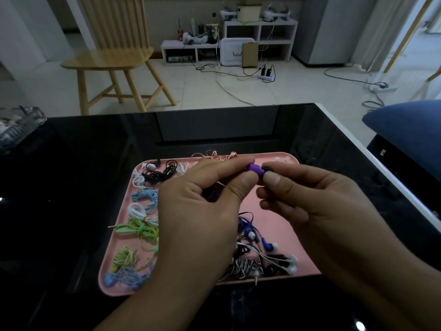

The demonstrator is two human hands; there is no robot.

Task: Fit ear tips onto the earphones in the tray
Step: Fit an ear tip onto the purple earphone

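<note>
A pink tray (293, 225) lies on the black glossy table and holds several coiled earphones in white, black, blue, green and yellow. My left hand (202, 211) pinches a purple earphone (255, 170) between thumb and forefinger above the tray's far half. My right hand (317, 199) pinches a small black ear tip (266, 168) against the earphone's right end. The purple cord (214, 192) hangs in shadow under my left palm. Blue earphones (253, 231) and white-tipped ones (290, 265) lie beneath my hands. Loose pale ear tips (281, 159) sit at the tray's far right corner.
The black table (71, 187) reaches a white edge on the right. A clear glass dish (19, 126) stands at the far left. A wooden chair (114, 58) is beyond the table, and a blue cushion (405, 130) lies to the right. Cables cross the floor.
</note>
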